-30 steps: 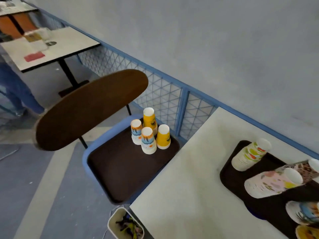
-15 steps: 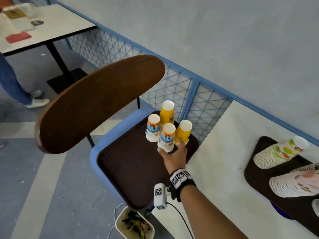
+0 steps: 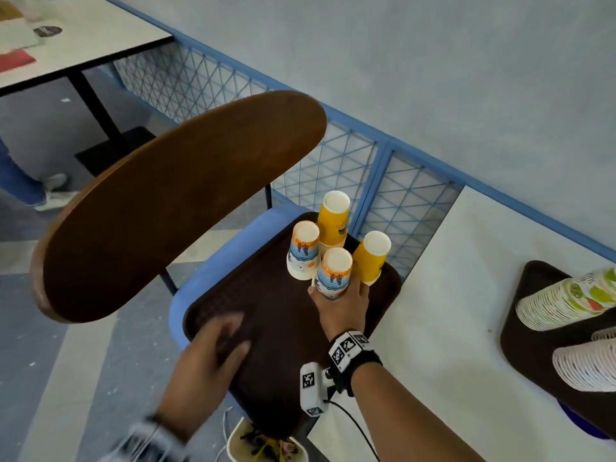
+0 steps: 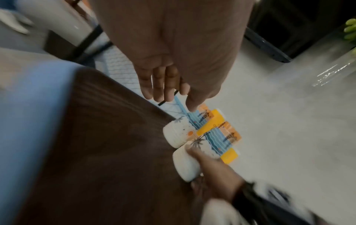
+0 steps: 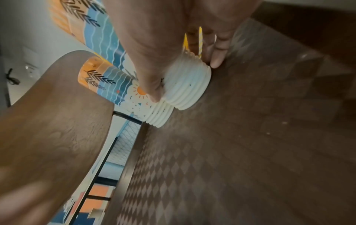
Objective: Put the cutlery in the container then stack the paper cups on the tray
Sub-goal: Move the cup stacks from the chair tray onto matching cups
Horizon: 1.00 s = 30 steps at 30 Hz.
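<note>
Since half a second ago, the left hand has come in over the brown tray, fingers loosely spread, holding nothing. The right hand grips the near blue-patterned cup stack low at its base. Only the right wrist view shows the stack's ribbed rims resting on the tray. Near this stack, three other stacks crowd the tray's far corner; the near half is bare. The cutlery container sits below the tray's near edge.

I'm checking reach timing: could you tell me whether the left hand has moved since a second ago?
Yes. The left hand has come into view over the near edge of the brown tray, heading toward the cup stacks.
</note>
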### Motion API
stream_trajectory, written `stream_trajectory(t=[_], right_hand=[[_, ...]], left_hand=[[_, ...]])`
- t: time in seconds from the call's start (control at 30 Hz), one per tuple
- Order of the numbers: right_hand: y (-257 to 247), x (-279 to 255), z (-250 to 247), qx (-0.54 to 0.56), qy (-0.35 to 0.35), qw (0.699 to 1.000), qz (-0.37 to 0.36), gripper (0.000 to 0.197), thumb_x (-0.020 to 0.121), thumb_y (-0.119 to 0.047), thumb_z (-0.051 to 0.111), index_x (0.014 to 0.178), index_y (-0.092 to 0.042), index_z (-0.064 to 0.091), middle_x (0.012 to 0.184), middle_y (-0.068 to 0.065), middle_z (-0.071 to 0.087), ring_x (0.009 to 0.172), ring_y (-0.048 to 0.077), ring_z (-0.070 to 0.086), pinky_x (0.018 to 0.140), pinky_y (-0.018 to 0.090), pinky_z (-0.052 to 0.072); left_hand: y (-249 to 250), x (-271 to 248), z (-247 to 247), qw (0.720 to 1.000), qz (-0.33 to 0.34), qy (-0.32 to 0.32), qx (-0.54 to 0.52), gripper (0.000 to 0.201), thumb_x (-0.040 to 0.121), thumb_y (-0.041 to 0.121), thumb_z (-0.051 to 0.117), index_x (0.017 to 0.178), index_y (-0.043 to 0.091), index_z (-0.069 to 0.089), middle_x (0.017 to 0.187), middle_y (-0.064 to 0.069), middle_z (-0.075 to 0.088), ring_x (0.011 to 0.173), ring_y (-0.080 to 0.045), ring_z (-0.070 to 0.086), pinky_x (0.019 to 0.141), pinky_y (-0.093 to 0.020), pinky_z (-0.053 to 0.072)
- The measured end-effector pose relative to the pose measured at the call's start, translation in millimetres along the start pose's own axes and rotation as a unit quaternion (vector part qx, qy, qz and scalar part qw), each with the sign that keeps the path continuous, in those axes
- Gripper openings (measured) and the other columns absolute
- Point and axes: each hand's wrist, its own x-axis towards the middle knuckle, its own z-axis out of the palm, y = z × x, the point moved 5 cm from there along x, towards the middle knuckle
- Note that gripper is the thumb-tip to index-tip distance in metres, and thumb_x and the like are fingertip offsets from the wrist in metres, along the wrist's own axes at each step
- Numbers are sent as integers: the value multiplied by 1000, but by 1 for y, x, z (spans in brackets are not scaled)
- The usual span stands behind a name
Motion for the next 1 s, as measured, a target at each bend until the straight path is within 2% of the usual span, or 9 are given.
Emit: stream_trajectory(t=[0.1,0.2,0.3,0.37,0.43,0.5,0.7,0.87,1.0], right_hand=[[5,-5,-2,47,-23,999,-17,81,68,-39,88,136,-34,44,135,-11,56,126,16,56,105,45,50],[4,-8,-7,55,-60,997,-15,76,73,-34,87,135,-37,42,126,-18,61,116,9,61,98,27,48],[2,-6,-12,53,-77,995,-18,80,75,-33,87,139,-35,41,127,-16,62,113,6,61,94,22,43],[1,-6,-14,53,-81,995,-20,81,75,-33,87,141,-33,41,126,-17,62,111,2,59,94,21,43],[1,-5,-15,49,-80,995,-24,79,75,-34,86,140,-32,42,124,-18,62,108,0,59,93,20,43],[0,-4,-15,42,-79,996,-30,74,75,-35,86,135,-33,44,123,-17,63,109,3,61,91,20,43],[-2,-7,-24,35,-86,995,-41,69,72,-29,88,129,-31,48,124,-11,65,114,8,63,96,23,47],[-5,-17,-55,54,-96,993,-37,71,71,-28,89,130,-32,49,125,-14,64,107,-1,57,97,22,46],[-7,-35,-93,62,-99,993,-33,67,70,-34,88,126,-34,52,119,-16,67,106,1,64,93,22,51]], left_hand=[[24,101,48,999,17,-36,-22,78,85,27,81,151,21,40,150,2,50,137,-10,48,115,-36,41],[31,160,85,995,-5,-78,-64,103,76,28,88,157,18,25,158,-4,40,144,-19,41,118,-46,37],[32,181,107,986,0,-114,-119,105,75,18,90,155,19,22,152,-3,47,136,-16,49,110,-39,44],[27,187,116,987,1,-110,-119,106,73,19,92,154,25,24,147,0,53,131,-13,54,107,-39,47],[22,188,121,988,-3,-102,-116,105,68,33,93,151,36,29,142,8,58,129,-12,58,107,-45,48],[20,185,124,992,-6,-92,-89,93,71,44,89,145,41,34,136,13,62,124,-11,60,105,-42,49],[32,166,124,995,-5,-46,-89,74,76,34,88,137,30,46,123,10,66,109,-6,61,91,-27,46],[46,137,115,998,-4,-18,-65,73,77,38,87,138,28,48,127,6,67,108,-6,62,91,-29,48],[66,107,104,998,7,-24,-55,70,75,39,87,134,32,50,122,11,68,109,-7,65,96,-32,50]])
